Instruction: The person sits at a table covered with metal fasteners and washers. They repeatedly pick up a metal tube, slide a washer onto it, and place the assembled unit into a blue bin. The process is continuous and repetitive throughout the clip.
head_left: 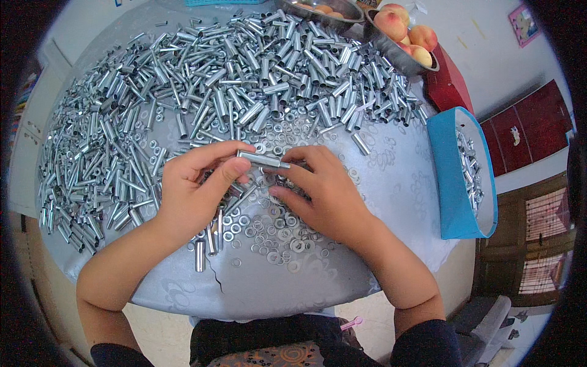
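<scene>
Left side of the worktop (403, 196): a broad heap of metal sleeves (251, 113) and thin bolts runs from the left edge round the far side, probably pushed outward so the near middle stays workable. One loose sleeve (200, 255) lies near the front edge, pointing toward the person. Left hand (195, 183) over the heap's inner margin, grip closed: thumb and fingers pinch a sleeved bolt (260, 160) by its wider end, held level above the worktop between both hands. That hold likely keeps the narrow end exposed for the other hand. Washers (296, 246) and nuts spread below, just in front of the body, presumably for easy picking. Right hand (321, 192) is bent in at the narrow end, thumb lower and apart; whether its grip pinches the bolt or only rests against it, cannot tell. Far side: a metal bowl (348, 23) with brown, egg-like items; right of it a second bowl (397, 58) of peaches (391, 24). Rightmost, a blue open box (446, 177) containing many metal parts (472, 177), set at the worktop's edge, seemingly within right-hand reach.
</scene>
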